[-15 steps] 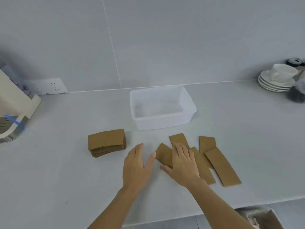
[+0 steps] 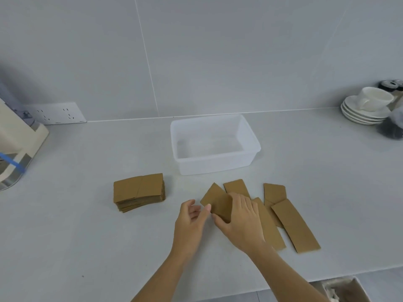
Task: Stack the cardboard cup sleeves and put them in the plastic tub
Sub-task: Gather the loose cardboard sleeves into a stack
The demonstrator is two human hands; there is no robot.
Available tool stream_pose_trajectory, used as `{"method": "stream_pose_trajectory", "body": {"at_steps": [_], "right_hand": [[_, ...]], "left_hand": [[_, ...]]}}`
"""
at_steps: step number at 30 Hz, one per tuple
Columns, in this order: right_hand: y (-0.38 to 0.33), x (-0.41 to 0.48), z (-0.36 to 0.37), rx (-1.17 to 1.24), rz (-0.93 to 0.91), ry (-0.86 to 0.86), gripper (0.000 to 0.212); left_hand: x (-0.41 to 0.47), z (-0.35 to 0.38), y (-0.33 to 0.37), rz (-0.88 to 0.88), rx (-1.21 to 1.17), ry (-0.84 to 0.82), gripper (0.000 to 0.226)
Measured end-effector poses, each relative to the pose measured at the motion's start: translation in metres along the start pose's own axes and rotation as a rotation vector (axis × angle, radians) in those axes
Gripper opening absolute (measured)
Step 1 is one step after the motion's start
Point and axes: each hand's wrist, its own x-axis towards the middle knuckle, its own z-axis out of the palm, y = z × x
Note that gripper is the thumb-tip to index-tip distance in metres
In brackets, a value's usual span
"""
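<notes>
the right hand has a flat cardboard sleeve pinched between thumb and fingers, its near corner lifted off the counter while the far corner points toward the tub; the fingers lie over the top of it and the thumb tucks under its near edge. the left hand is just beside it, loosely open with the palm turned inward and the thumb tip touching or nearly touching the sleeve's left edge, gripping nothing that i can make out. four more loose sleeves lie flat on the counter to the right: one behind the right hand, one running under the wrist toward the counter's front edge, a short-looking one farther right, and a long one overlapping it and angled toward the front edge. a neat stack of sleeves sits well to the left of the hands, apart from the loose ones. the clear plastic tub stands behind everything, near the wall, with nothing visible inside it. off to the far right a white cup on a pile of saucers rests against the wall, and a cream-coloured appliance with a strip of blue tape sits at the left edge, beside a wall socket.
</notes>
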Motion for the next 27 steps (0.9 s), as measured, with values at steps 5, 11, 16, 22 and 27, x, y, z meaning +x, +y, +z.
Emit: {"method": "stream_pose_trajectory", "body": {"at_steps": [5, 11, 16, 22, 27], "right_hand": [[-0.011, -0.003, -0.002, 0.037, -0.044, 0.025, 0.065], [-0.009, -0.006, -0.008, 0.081, -0.091, 0.018, 0.072], [0.007, -0.015, -0.017, 0.109, -0.094, 0.126, 0.066], [0.035, -0.019, -0.021, -0.066, 0.052, 0.178, 0.048], [0.046, -0.021, -0.020, -0.213, 0.272, 0.058, 0.075]], "left_hand": [[0.007, 0.002, 0.007, -0.090, -0.155, -0.131, 0.035], [0.014, 0.001, 0.011, -0.069, -0.168, -0.139, 0.026], [0.018, 0.001, 0.011, -0.100, -0.266, -0.087, 0.019], [0.024, 0.006, 0.014, -0.243, -0.564, -0.127, 0.023], [0.026, 0.009, 0.013, -0.401, -0.735, -0.190, 0.024]]}}
